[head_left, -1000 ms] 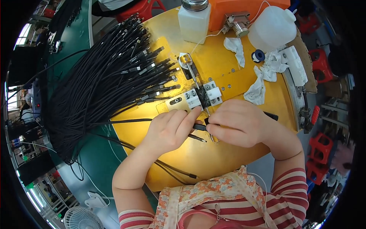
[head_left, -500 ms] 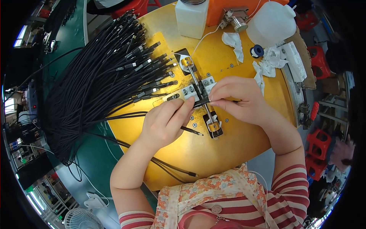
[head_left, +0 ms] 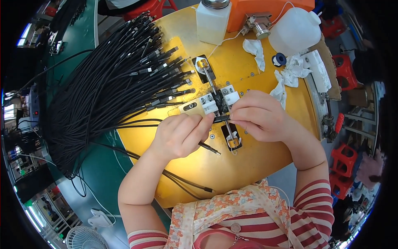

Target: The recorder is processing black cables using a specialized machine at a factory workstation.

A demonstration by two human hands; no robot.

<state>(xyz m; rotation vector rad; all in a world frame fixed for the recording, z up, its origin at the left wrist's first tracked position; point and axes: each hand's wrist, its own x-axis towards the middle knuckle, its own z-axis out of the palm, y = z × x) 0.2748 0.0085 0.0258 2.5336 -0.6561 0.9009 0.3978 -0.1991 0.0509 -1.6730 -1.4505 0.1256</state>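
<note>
**Black connector held crosswise between both hands, just short of the white blocks**

Key relation: the black connector [head_left: 221,118] spans the gap between the left hand [head_left: 178,135] and right hand [head_left: 263,116]. Long axis runs left-right, right end a touch higher, roughly square to the metal rod [head_left: 209,79] line. It sits on the wearer's side of the white blocks [head_left: 210,107], near them, overlapping the lower rod in view. Can't tell if it touches the rod.

Neither hand is nearer: one at each end.

Left: thumb and forefinger pinch the connector's left end, other fingers curled, back of hand up. A second cable end [head_left: 210,148] pokes out below that hand, angled down-right; can't tell if the palm grips it.

Right: thumb and forefinger pinched at the connector's right tip, wrist bent inward, forearm in from lower right. Contact patch hidden.

Cable bundle [head_left: 91,83] lies left, ends fanned over the yellow board [head_left: 199,174].
</note>
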